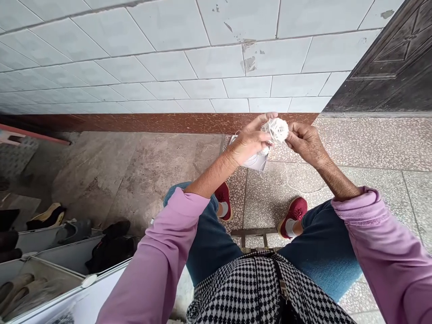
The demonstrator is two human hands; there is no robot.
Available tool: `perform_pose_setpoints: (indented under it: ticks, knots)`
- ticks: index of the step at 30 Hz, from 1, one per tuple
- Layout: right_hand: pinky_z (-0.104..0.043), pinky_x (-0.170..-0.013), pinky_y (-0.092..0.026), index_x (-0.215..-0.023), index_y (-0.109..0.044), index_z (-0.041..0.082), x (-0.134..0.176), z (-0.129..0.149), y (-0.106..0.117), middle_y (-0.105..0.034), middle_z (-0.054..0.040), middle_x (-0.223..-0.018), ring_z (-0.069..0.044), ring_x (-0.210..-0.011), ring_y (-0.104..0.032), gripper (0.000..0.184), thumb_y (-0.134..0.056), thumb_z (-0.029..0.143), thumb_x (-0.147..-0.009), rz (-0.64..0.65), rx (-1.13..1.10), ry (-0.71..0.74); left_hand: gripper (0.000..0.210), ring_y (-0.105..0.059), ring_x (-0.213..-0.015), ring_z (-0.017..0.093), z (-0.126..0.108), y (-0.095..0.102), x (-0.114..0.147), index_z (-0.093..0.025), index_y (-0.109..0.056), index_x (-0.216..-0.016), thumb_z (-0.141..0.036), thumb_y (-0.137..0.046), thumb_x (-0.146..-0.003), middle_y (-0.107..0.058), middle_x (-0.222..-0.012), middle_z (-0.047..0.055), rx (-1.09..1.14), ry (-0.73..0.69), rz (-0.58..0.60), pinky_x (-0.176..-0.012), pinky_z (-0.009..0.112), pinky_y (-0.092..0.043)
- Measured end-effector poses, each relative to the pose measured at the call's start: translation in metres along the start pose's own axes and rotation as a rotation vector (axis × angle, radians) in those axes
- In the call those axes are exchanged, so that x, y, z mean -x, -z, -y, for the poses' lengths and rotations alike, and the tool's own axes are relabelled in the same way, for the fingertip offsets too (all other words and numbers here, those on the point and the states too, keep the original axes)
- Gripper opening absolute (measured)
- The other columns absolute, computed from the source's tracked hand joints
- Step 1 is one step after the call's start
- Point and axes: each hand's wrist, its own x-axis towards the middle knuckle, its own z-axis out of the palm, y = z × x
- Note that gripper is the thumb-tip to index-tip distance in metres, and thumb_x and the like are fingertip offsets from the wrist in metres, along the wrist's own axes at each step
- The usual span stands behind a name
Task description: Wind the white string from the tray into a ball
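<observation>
A ball of white yarn (277, 130) is held up in front of me, over the floor near the wall. My left hand (251, 140) is closed around its left side, thumb and fingers spread along it. At the ball's right edge, the fingers of my right hand (306, 141) are pinched together on the yarn; the strand between them is too small to make out. Below my left hand, a shallow light box (255, 163) with more white yarn in it sits on the floor, partly hidden. A loose white strand (303, 192) trails over the tiles.
My knees and red shoes (296, 209) are on either side below the hands. At the lower left stands a shoe rack (67, 252) holding several shoes. A tiled wall (216, 58) rises ahead, with a dark door (391, 67) at the right.
</observation>
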Motion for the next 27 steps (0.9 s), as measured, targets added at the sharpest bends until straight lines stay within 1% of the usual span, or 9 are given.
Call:
perform_pose_setpoints:
  ticks: [2, 5, 8, 12, 15, 18, 20, 23, 27]
  knots:
    - [-0.035, -0.06, -0.035, -0.073, -0.053, 0.026, 0.003, 0.002, -0.006, -0.05, -0.0002, -0.066, -0.016, -0.062, -0.042, 0.059, -0.063, 0.077, -0.102, 0.026, 0.085, 0.033, 0.06, -0.067, -0.097, 0.02, 0.0, 0.004, -0.004, -0.022, -0.065, -0.122, -0.03, -0.081, -0.065, -0.07, -0.109, 0.005, -0.044, -0.023, -0.065, -0.08, 0.032, -0.055]
    - [-0.035, -0.063, -0.036, -0.077, -0.061, 0.025, 0.007, 0.005, -0.012, -0.053, -0.0007, -0.066, -0.017, -0.063, -0.046, 0.054, -0.059, 0.07, -0.107, 0.126, 0.193, 0.071, 0.05, -0.068, -0.096, 0.02, 0.005, 0.013, -0.01, -0.021, -0.067, -0.116, -0.023, -0.079, -0.068, -0.073, -0.107, 0.004, -0.243, -0.046, -0.182, -0.085, 0.033, -0.056]
    - [-0.035, -0.065, -0.037, -0.082, -0.067, 0.024, 0.009, 0.007, -0.01, -0.053, 0.0001, -0.064, -0.017, -0.063, -0.047, 0.05, -0.056, 0.064, -0.109, 0.198, 0.245, 0.093, 0.045, -0.066, -0.097, 0.02, 0.011, 0.02, -0.013, -0.02, -0.068, -0.109, -0.016, -0.08, -0.065, -0.073, -0.104, 0.003, -0.458, -0.128, -0.2, -0.088, 0.033, -0.053]
    - [-0.034, -0.064, -0.033, -0.073, -0.063, 0.023, 0.008, 0.006, 0.001, -0.049, 0.001, -0.062, -0.016, -0.062, -0.044, 0.052, -0.066, 0.064, -0.105, 0.165, 0.239, 0.087, 0.039, -0.064, -0.097, 0.022, 0.012, 0.023, -0.011, -0.019, -0.071, -0.102, -0.013, -0.079, -0.064, -0.073, -0.102, 0.004, -0.712, -0.159, -0.039, -0.089, 0.035, -0.049]
    - [-0.034, -0.062, -0.031, -0.07, -0.061, 0.023, 0.005, 0.005, 0.009, -0.048, 0.0012, -0.063, -0.015, -0.061, -0.041, 0.056, -0.073, 0.069, -0.1, 0.131, 0.211, 0.072, 0.039, -0.065, -0.096, 0.023, 0.009, 0.023, -0.008, -0.017, -0.075, -0.098, -0.011, -0.078, -0.06, -0.074, -0.1, 0.006, -0.825, -0.053, 0.102, -0.091, 0.037, -0.048]
    - [-0.033, -0.058, -0.029, -0.068, -0.057, 0.023, 0.002, 0.004, 0.014, -0.046, 0.0017, -0.062, -0.013, -0.059, -0.038, 0.061, -0.075, 0.075, -0.095, 0.084, 0.137, 0.062, 0.043, -0.066, -0.094, 0.023, 0.003, 0.02, -0.004, -0.015, -0.076, -0.103, -0.015, -0.083, -0.06, -0.074, -0.1, 0.006, -0.717, 0.065, 0.284, -0.09, 0.039, -0.051]
    - [-0.032, -0.054, -0.028, -0.067, -0.053, 0.024, -0.001, 0.003, 0.015, -0.043, 0.0027, -0.06, -0.012, -0.057, -0.035, 0.064, -0.075, 0.077, -0.095, 0.055, 0.057, 0.038, 0.048, -0.068, -0.095, 0.023, -0.002, 0.018, -0.001, -0.016, -0.074, -0.109, -0.022, -0.086, -0.063, -0.073, -0.103, 0.006, -0.534, 0.074, 0.322, -0.089, 0.038, -0.053]
    - [-0.031, -0.051, -0.026, -0.071, -0.056, 0.024, -0.003, 0.0, 0.012, -0.042, 0.0034, -0.059, -0.012, -0.054, -0.032, 0.061, -0.069, 0.077, -0.099, 0.072, -0.013, 0.005, 0.047, -0.07, -0.097, 0.022, -0.007, 0.019, -0.002, -0.019, -0.066, -0.112, -0.028, -0.085, -0.07, -0.072, -0.105, 0.005, -0.351, 0.003, 0.175, -0.088, 0.038, -0.056]
    - [-0.03, -0.051, -0.024, -0.078, -0.067, 0.023, 0.001, 0.004, 0.002, -0.041, 0.0047, -0.058, -0.011, -0.054, -0.032, 0.059, -0.067, 0.078, -0.1, 0.233, -0.015, 0.017, 0.038, -0.07, -0.1, 0.023, -0.002, 0.032, -0.012, -0.021, -0.059, -0.108, -0.026, -0.081, -0.077, -0.068, -0.1, 0.004, -0.445, -0.093, -0.084, -0.087, 0.038, -0.056]
